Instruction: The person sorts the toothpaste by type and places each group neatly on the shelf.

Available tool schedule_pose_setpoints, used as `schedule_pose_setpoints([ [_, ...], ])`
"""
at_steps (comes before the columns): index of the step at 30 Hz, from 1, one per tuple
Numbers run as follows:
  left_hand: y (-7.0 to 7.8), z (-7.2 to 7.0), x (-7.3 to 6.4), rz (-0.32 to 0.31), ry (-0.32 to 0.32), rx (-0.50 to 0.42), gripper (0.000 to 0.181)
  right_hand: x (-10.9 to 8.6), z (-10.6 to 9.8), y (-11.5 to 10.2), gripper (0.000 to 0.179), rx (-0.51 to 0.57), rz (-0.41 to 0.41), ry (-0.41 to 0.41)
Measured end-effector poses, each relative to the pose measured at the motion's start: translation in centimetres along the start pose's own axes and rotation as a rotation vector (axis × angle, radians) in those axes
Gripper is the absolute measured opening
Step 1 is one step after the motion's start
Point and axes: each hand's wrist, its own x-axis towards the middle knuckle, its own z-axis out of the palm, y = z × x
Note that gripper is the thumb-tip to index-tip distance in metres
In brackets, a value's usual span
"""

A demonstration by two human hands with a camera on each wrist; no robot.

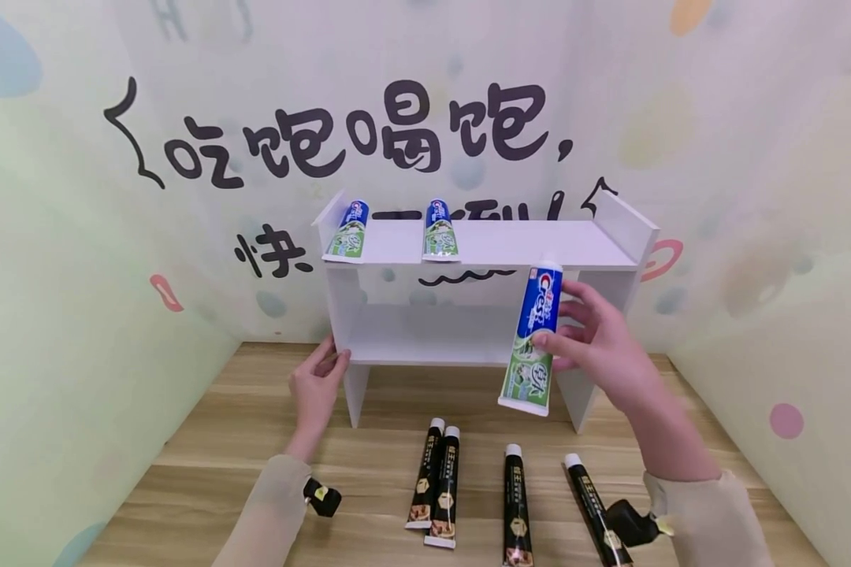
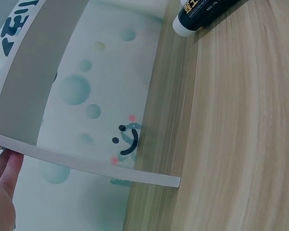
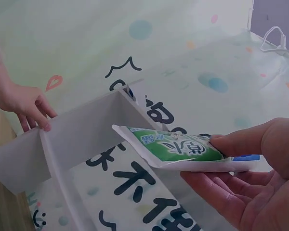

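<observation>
In the head view my right hand (image 1: 596, 342) holds a blue and green Crest toothpaste tube (image 1: 532, 346), cap end up, before the right part of a white two-tier shelf (image 1: 425, 335). The thumb lies on its printed face and the fingers are behind, as the right wrist view shows. My left hand (image 1: 319, 386) grips the front edge of the shelf's left side panel, near the lower board. Two matching tubes lie on the top board: one toothpaste tube (image 1: 350, 232) at the left end, another toothpaste tube (image 1: 440, 232) left of the middle.
Several black toothpaste tubes with white caps lie on the wooden table before the shelf: two touching, including a black tube (image 1: 445, 488), then a separate black tube (image 1: 516, 504) and a slanted black tube (image 1: 596, 508) by the right wrist. A printed wall (image 1: 425, 47) stands behind.
</observation>
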Motion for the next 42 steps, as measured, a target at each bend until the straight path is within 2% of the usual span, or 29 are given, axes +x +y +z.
schedule_pose_setpoints([
  [8,0.0,-0.1,-0.1,0.013,-0.007,-0.01,0.039,2.0,-1.6,-2.6,0.074,-0.017,-0.067,0.035],
  [13,-0.1,-0.1,-0.1,0.003,-0.007,-0.011,0.039,3.4,-2.6,-4.0,0.073,-0.053,-0.072,0.056],
  [19,-0.1,-0.2,-0.2,0.002,0.0,0.024,0.039,5.3,-4.0,-4.8,0.074,-0.078,-0.077,0.072],
  [27,-0.2,0.0,-0.2,0.029,0.001,0.01,0.037,8.1,-5.6,-5.4,0.075,-0.121,-0.082,0.085],
  [35,0.1,-0.1,-0.3,0.014,0.001,0.009,0.039,11.7,-6.5,-5.6,0.074,-0.103,-0.074,0.016],
  [42,0.2,0.1,-0.3,-0.005,0.013,0.019,0.039,14.2,-6.9,-6.1,0.077,-0.161,0.012,-0.04],
])
